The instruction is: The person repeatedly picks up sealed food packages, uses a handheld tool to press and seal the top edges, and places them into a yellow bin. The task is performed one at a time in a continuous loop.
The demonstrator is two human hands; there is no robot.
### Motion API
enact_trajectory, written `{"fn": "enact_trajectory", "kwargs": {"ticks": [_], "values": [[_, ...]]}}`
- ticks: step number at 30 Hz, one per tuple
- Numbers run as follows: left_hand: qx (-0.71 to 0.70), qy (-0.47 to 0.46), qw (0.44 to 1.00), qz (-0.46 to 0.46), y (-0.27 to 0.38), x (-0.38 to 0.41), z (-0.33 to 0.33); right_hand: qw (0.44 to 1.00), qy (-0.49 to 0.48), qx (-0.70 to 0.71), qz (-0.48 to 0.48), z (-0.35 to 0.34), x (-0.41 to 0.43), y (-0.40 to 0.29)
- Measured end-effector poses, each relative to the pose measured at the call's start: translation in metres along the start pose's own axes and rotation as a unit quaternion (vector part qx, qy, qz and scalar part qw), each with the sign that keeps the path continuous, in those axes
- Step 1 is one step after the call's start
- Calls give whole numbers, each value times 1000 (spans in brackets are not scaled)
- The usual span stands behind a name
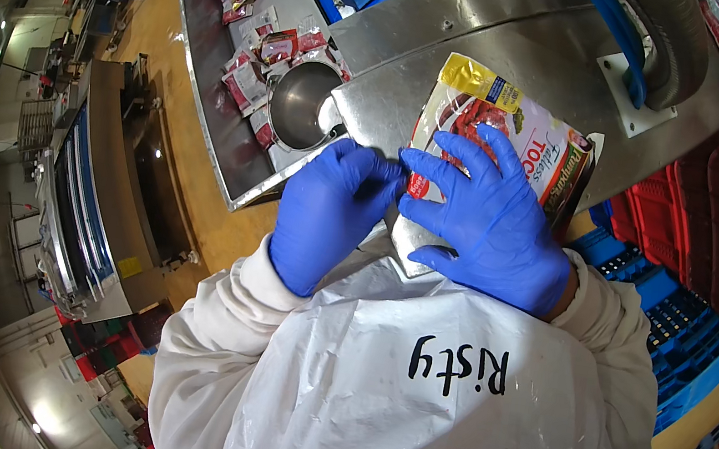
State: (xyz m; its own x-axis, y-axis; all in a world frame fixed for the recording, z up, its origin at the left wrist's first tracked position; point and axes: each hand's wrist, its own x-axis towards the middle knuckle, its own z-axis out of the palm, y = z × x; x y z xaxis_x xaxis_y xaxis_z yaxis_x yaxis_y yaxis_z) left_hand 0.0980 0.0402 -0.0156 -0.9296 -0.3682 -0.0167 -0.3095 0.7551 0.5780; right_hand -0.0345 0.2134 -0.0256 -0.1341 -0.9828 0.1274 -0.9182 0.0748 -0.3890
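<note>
A printed plastic food pouch [525, 127] with a yellow top corner lies on the stainless steel worktop [377, 99]. My right hand [481, 214], in a blue glove, rests spread over the pouch's lower part, its fingers apart on the film. At the pouch's lower left corner is my left hand [342, 201], also gloved in blue, with thumb and fingertips pinched together close to my right index finger. Whether something thin is between those fingertips cannot be made out. Beyond my left hand, a round steel pot [304, 105] stands in a metal tray.
Several small red and white packets [245, 81] lie in the metal tray [200, 57] at the left. A curved metal pipe on a white plate [635, 101] rises from the back right. Red crates [657, 218] and blue crates [680, 325] stand at the right, below the worktop's edge.
</note>
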Motion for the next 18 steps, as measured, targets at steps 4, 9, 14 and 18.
{"fn": "enact_trajectory", "kwargs": {"ticks": [4, 9, 14, 18], "values": [[-65, 1, 996, -59, 9, -1, -3, 1000, -11, -25, -7, -6, -1, 1], [-35, 21, 999, -9, 9, -2, -6, 1000, -4, -3, -4, -3, 2, -1], [-42, -13, 997, -69, 14, -14, -23, 1000, 13, 25, -4, -5, 1, 0], [-191, 13, 967, -170, 18, -6, -26, 999, 4, 34, -2, -3, 1, 0]]}}
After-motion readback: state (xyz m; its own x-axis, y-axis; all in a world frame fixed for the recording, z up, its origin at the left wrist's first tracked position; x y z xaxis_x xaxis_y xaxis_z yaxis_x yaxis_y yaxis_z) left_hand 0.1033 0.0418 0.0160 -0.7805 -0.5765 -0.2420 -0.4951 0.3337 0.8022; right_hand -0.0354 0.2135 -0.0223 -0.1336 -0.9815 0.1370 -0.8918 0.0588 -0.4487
